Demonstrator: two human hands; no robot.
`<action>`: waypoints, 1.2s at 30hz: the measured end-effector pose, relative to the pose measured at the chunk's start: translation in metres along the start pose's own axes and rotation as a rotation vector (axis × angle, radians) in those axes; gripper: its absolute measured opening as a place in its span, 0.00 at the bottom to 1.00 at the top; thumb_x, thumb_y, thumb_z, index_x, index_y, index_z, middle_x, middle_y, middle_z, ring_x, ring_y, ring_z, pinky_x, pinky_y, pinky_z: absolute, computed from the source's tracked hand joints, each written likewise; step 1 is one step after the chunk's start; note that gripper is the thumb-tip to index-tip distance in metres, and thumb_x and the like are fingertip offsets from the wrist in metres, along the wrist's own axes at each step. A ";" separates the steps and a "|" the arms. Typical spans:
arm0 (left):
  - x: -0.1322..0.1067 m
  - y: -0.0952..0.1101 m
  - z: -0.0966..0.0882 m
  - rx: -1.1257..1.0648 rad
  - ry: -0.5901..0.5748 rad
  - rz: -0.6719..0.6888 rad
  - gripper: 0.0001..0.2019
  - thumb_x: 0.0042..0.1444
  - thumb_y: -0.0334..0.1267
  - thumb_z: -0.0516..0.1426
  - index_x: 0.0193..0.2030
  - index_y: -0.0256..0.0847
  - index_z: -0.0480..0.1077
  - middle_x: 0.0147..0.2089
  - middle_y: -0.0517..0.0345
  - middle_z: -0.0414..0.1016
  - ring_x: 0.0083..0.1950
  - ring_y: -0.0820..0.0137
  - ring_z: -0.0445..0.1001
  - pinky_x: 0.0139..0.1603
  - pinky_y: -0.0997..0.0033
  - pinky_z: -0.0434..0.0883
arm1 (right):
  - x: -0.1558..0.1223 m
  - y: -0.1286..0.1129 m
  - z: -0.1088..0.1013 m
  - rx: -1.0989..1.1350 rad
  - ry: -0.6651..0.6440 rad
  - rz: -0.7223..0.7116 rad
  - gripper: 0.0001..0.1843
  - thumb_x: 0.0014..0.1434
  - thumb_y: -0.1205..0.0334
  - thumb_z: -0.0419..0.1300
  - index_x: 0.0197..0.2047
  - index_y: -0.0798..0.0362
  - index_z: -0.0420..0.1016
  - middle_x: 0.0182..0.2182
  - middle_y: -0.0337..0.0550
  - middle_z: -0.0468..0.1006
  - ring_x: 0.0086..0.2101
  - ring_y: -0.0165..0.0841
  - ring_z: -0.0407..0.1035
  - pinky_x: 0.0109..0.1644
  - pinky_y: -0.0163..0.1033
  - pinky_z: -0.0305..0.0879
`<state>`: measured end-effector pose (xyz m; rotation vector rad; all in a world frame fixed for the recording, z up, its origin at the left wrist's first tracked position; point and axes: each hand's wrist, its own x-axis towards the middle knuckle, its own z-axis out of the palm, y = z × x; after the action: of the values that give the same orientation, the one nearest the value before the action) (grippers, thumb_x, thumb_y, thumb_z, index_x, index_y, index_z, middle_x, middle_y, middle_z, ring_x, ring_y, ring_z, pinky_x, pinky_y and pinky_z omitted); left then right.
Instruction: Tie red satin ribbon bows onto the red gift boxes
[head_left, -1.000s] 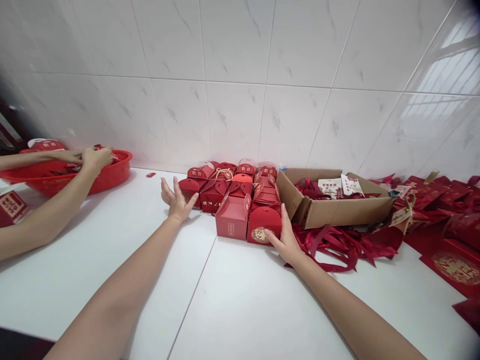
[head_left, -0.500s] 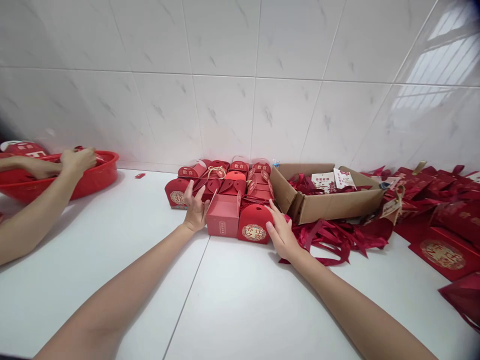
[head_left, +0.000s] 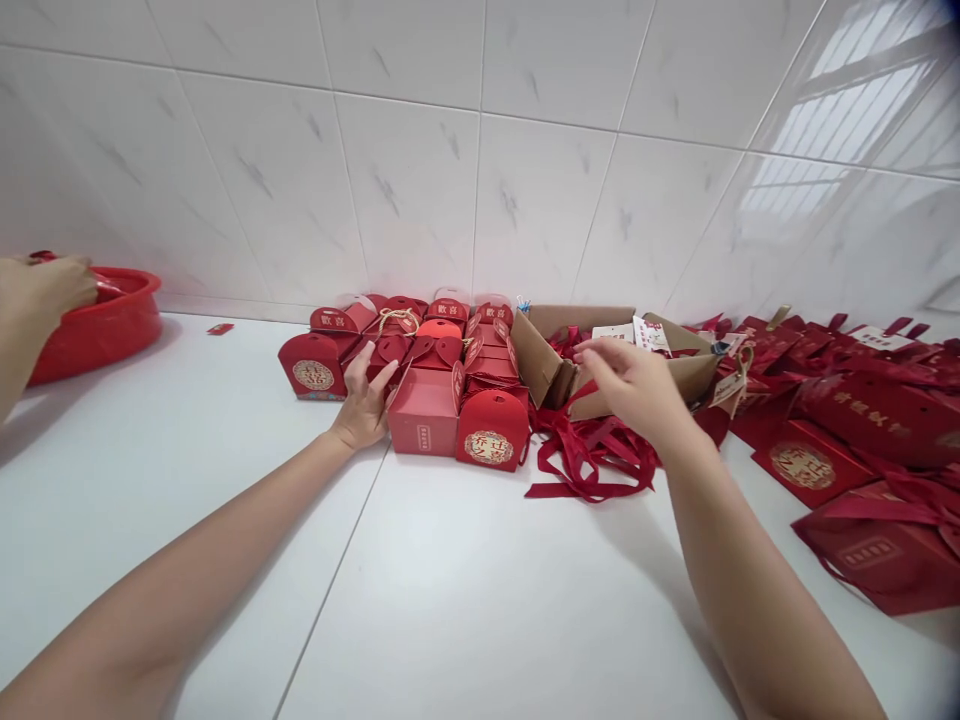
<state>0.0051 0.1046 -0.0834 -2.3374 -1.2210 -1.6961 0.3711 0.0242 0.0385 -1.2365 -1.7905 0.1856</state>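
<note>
My left hand point(head_left: 364, 402) is open, its fingers apart against the side of a dull-red gift box point(head_left: 424, 418) in the front row. Beside that stands a bright red gift box point(head_left: 492, 428) with a round gold emblem. More folded red boxes point(head_left: 437, 330) are packed behind them, one tied with twine. My right hand point(head_left: 637, 385) is raised over the front of a cardboard carton point(head_left: 540, 360). A strand of dark red ribbon point(head_left: 581, 393) runs up from the heap into its curled fingers; the grip itself is partly hidden.
At the far left, another person's hand point(head_left: 56, 290) reaches over a red plastic basin point(head_left: 112, 325). A small red packet point(head_left: 220, 329) lies near the wall. Loose ribbons point(head_left: 592, 460) spread before the carton, and ribbon-tied red boxes point(head_left: 874, 550) crowd the right side.
My right hand has left the bright red box and moved right and up to the ribbons. My left hand stays by the boxes. The view has shifted right and down.
</note>
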 end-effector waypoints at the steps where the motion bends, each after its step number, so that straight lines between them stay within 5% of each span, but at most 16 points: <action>1: 0.000 -0.001 0.000 0.016 -0.006 0.033 0.27 0.44 0.51 0.61 0.54 0.53 0.66 0.65 0.52 0.51 0.70 0.50 0.43 0.70 0.49 0.44 | 0.000 -0.001 -0.007 0.043 0.059 -0.003 0.12 0.59 0.59 0.54 0.39 0.53 0.76 0.34 0.44 0.80 0.36 0.38 0.74 0.42 0.45 0.69; 6: -0.002 -0.008 0.000 0.177 -0.033 0.192 0.29 0.51 0.48 0.57 0.61 0.56 0.56 0.68 0.53 0.44 0.70 0.51 0.43 0.68 0.46 0.49 | -0.003 -0.007 -0.038 0.054 0.144 0.030 0.11 0.58 0.57 0.55 0.36 0.54 0.75 0.30 0.42 0.78 0.34 0.36 0.74 0.39 0.41 0.68; 9: -0.002 -0.009 -0.001 0.281 -0.029 0.263 0.32 0.54 0.46 0.55 0.65 0.57 0.48 0.69 0.51 0.41 0.71 0.53 0.43 0.66 0.45 0.53 | -0.004 -0.005 -0.037 -0.187 -0.219 0.128 0.12 0.58 0.56 0.55 0.35 0.53 0.76 0.29 0.42 0.77 0.31 0.35 0.72 0.34 0.37 0.65; 13: 0.000 -0.007 -0.002 0.338 -0.034 0.352 0.32 0.57 0.45 0.53 0.66 0.54 0.44 0.70 0.47 0.40 0.71 0.53 0.43 0.65 0.43 0.55 | -0.005 0.003 -0.004 -0.393 -0.806 0.146 0.20 0.51 0.57 0.60 0.49 0.51 0.73 0.44 0.46 0.77 0.39 0.40 0.71 0.36 0.37 0.63; 18: 0.001 -0.007 -0.003 0.357 -0.055 0.372 0.32 0.58 0.45 0.52 0.67 0.50 0.43 0.70 0.43 0.40 0.71 0.53 0.44 0.65 0.44 0.55 | -0.010 0.007 0.036 -0.355 -0.990 0.083 0.23 0.46 0.54 0.64 0.46 0.53 0.72 0.41 0.45 0.78 0.36 0.38 0.71 0.31 0.35 0.61; 24: -0.002 -0.011 -0.003 0.384 -0.116 0.331 0.32 0.58 0.44 0.52 0.67 0.50 0.43 0.70 0.43 0.42 0.70 0.53 0.47 0.65 0.43 0.56 | -0.011 0.014 0.026 -0.298 -1.245 0.030 0.31 0.42 0.66 0.64 0.52 0.42 0.73 0.37 0.36 0.79 0.32 0.33 0.72 0.29 0.31 0.61; 29: -0.004 -0.010 -0.004 0.387 -0.158 0.321 0.31 0.59 0.44 0.51 0.67 0.49 0.44 0.70 0.45 0.43 0.69 0.52 0.49 0.65 0.44 0.57 | -0.028 -0.010 0.036 -0.316 -1.152 -0.101 0.32 0.46 0.69 0.60 0.56 0.40 0.70 0.43 0.38 0.78 0.34 0.35 0.73 0.29 0.33 0.63; 33: -0.005 -0.010 -0.005 0.410 -0.163 0.311 0.31 0.59 0.44 0.51 0.67 0.45 0.45 0.69 0.43 0.44 0.69 0.52 0.49 0.64 0.46 0.57 | -0.045 -0.037 0.058 -0.390 -1.011 -0.155 0.18 0.49 0.75 0.56 0.38 0.47 0.79 0.35 0.46 0.79 0.34 0.40 0.72 0.30 0.38 0.60; 36: -0.005 -0.011 -0.004 0.418 -0.161 0.315 0.31 0.59 0.43 0.51 0.67 0.46 0.45 0.69 0.41 0.46 0.69 0.52 0.50 0.63 0.45 0.57 | -0.043 -0.044 0.053 -0.422 -0.933 -0.177 0.13 0.52 0.73 0.53 0.29 0.50 0.78 0.27 0.46 0.77 0.30 0.37 0.71 0.29 0.38 0.58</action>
<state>-0.0052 0.1076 -0.0903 -2.2817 -1.0311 -1.0582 0.3054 -0.0127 0.0083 -1.3806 -2.8462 0.3303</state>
